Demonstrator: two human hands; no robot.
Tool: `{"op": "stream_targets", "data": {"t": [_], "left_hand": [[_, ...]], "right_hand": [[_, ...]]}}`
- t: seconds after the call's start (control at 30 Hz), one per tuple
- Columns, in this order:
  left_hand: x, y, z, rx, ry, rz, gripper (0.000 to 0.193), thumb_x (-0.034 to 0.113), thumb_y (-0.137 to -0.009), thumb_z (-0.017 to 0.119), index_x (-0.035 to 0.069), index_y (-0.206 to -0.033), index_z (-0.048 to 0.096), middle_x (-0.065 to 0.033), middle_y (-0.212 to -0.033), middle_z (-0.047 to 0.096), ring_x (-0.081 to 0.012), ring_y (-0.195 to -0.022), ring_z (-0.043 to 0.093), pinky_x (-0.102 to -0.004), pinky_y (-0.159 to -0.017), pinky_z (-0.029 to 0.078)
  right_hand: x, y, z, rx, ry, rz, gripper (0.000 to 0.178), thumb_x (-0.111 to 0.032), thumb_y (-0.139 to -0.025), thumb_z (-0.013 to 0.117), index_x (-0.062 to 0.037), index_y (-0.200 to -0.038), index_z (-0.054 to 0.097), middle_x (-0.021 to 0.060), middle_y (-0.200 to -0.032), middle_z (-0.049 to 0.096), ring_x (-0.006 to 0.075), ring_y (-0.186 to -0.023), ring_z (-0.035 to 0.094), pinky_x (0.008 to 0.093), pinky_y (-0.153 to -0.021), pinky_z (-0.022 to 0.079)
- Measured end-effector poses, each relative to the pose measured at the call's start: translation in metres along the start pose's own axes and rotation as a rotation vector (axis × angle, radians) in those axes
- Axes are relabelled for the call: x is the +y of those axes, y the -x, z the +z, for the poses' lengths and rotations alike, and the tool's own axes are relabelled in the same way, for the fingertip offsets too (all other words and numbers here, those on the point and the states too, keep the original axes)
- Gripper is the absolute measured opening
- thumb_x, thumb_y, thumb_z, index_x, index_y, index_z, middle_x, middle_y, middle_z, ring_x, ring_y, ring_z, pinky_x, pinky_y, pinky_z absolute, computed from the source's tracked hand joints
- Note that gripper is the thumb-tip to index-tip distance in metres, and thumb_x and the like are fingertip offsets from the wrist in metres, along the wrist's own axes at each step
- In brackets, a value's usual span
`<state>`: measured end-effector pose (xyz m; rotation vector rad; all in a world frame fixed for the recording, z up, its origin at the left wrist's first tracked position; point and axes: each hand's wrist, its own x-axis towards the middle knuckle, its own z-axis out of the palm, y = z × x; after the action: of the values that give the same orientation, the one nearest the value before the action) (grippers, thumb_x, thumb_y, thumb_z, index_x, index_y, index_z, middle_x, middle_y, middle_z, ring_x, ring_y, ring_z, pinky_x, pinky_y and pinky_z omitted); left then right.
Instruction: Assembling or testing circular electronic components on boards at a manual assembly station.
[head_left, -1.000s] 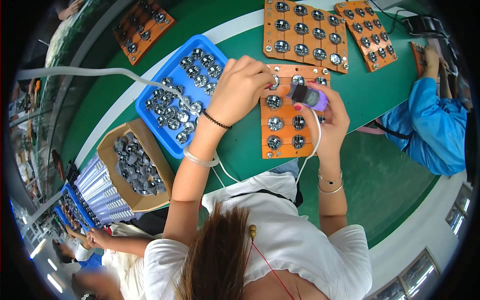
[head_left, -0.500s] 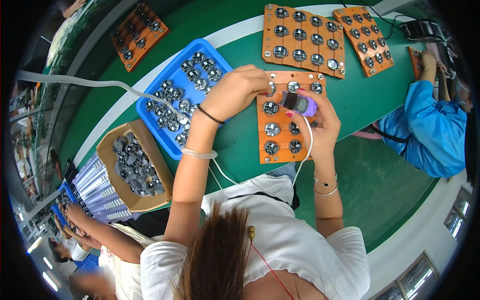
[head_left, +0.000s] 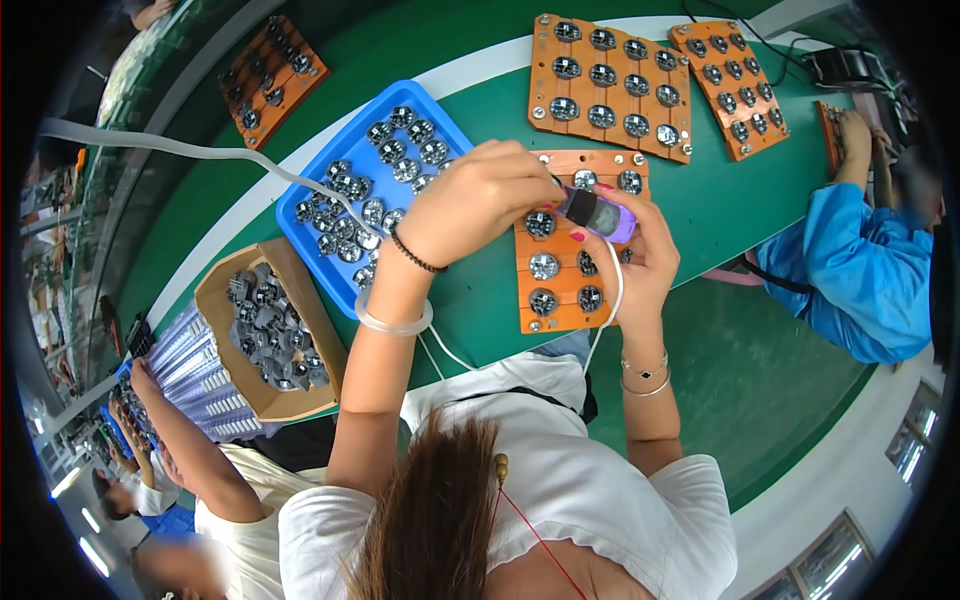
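Bent over the orange fixture plate is my left hand, its fingers pinched together beside the tip of a purple device. What lies between those fingertips is hidden. My right hand grips this small purple handheld device, which has a black band and a grey window, and a white cord hangs by it. The plate carries rows of round dark modules, several covered by my hands. A pale coiled band circles my left wrist.
A blue tray of round modules stands left of the plate, with a cardboard box of grey parts nearer. More orange plates with modules lie farther back. A co-worker in blue sits at right; another person's arm is at left.
My left hand has shifted slightly right and nearer me, closer to the purple device's tip. The device has tilted a little in my right hand. The arm at left has reached farther away.
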<state>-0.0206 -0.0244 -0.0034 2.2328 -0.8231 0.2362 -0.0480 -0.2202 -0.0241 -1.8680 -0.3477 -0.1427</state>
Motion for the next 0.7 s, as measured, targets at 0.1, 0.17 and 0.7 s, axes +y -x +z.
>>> {"op": "stream_targets", "data": {"t": [0.1, 0.17, 0.7], "left_hand": [[0.007, 0.002, 0.009, 0.089, -0.01, 0.019, 0.016, 0.007, -0.069, 0.068, 0.006, -0.085, 0.064, -0.0051, -0.08, 0.061, -0.0229, -0.075, 0.057, -0.0316, -0.069, 0.047], [0.01, 0.002, 0.01, 0.101, 0.024, -0.026, 0.016, 0.007, -0.069, 0.068, 0.006, -0.084, 0.064, -0.0051, -0.08, 0.061, -0.0228, -0.075, 0.057, -0.0315, -0.069, 0.046], [-0.006, -0.001, 0.014, 0.001, -0.149, -0.15, 0.008, 0.011, -0.069, 0.065, 0.01, -0.076, 0.063, 0.0022, -0.078, 0.058, -0.0175, -0.084, 0.052, -0.0297, -0.073, 0.038]], "right_hand": [[-0.001, 0.0, 0.0, -0.02, 0.035, -0.043, 0.042, 0.007, -0.068, 0.071, 0.0023, -0.107, 0.055, 0.0093, -0.102, 0.056, 0.0137, -0.091, 0.057, 0.0233, -0.076, 0.048], [0.001, 0.001, -0.002, -0.013, -0.023, -0.008, 0.043, 0.007, -0.068, 0.071, 0.002, -0.107, 0.054, 0.0098, -0.103, 0.056, 0.0138, -0.091, 0.057, 0.0233, -0.077, 0.048], [0.01, 0.002, -0.023, 0.214, -0.248, 0.133, 0.04, 0.003, -0.075, 0.066, 0.0037, -0.111, 0.049, 0.0142, -0.108, 0.057, 0.0169, -0.097, 0.057, 0.0264, -0.083, 0.046]]}}
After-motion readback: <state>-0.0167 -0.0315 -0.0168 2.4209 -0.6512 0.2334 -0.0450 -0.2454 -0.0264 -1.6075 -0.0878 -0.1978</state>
